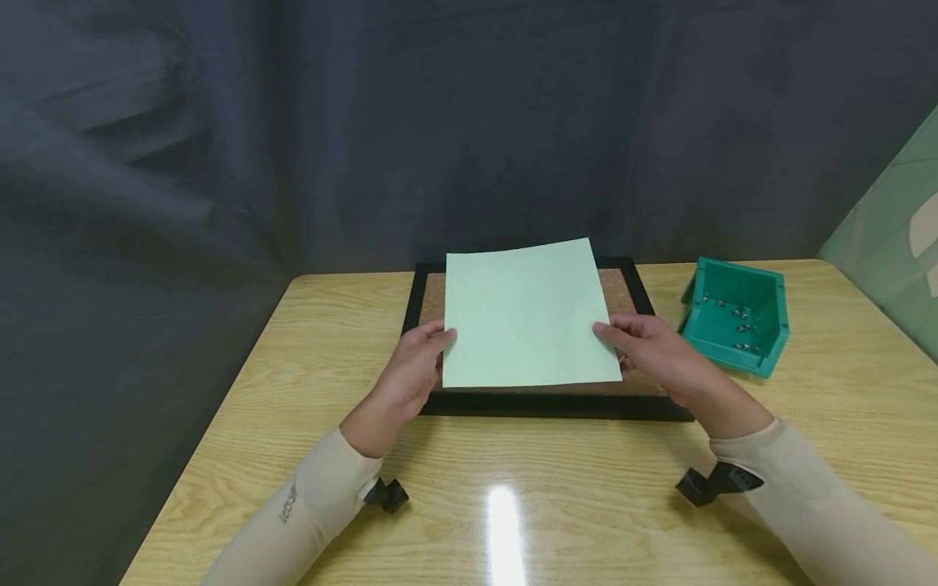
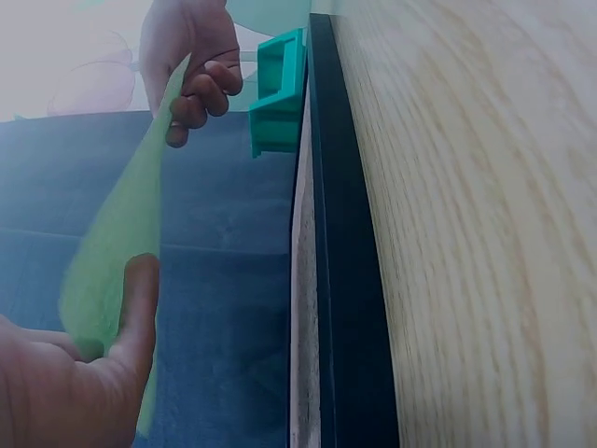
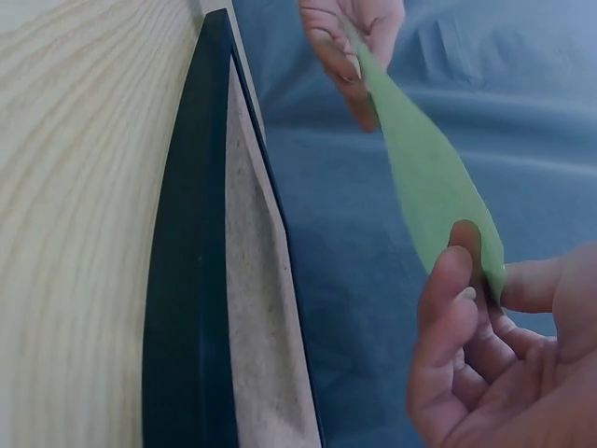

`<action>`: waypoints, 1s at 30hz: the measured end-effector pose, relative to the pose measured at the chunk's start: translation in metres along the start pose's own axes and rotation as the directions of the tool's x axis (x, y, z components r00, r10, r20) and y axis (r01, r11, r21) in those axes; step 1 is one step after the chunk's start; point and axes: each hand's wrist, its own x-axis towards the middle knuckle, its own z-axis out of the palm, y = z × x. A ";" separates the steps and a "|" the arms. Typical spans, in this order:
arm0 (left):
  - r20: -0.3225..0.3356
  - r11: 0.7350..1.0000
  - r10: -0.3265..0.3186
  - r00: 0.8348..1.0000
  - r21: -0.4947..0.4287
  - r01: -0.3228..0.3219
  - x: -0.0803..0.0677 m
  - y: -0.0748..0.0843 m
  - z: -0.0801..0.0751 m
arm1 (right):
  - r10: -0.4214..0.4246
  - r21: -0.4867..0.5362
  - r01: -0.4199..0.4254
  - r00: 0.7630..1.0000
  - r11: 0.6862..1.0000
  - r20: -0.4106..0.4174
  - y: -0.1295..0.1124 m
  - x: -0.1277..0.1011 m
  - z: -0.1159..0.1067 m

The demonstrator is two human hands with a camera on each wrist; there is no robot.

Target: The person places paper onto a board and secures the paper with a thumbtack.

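A pale green sheet of paper is held up by its two sides above a black-framed cork board. My left hand pinches the sheet's left edge, thumb on the near face. On the opposite edge, my right hand pinches it between thumb and fingers. Both wrist views show the paper raised off the board, slightly bowed between the hands. The sheet hides most of the cork in the head view.
To the right of the board stands a green plastic bin with several small metal pieces inside. The wooden table extends in front. A dark curtain hangs behind, and a green patterned surface rises at the far right.
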 end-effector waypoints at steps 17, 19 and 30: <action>0.014 0.996 -0.042 0.999 -0.075 0.043 0.011 -0.008 0.004 | 0.052 0.005 -0.052 0.999 0.999 -0.009 0.013 0.009 -0.001; 0.028 0.997 -0.037 0.999 -0.064 0.039 0.013 -0.010 0.004 | 0.057 0.011 -0.057 0.998 0.998 -0.001 0.015 0.010 0.000; 0.042 0.998 -0.055 0.998 -0.019 0.056 0.017 -0.014 0.001 | 0.071 0.049 -0.072 0.997 0.996 0.030 0.027 0.015 0.004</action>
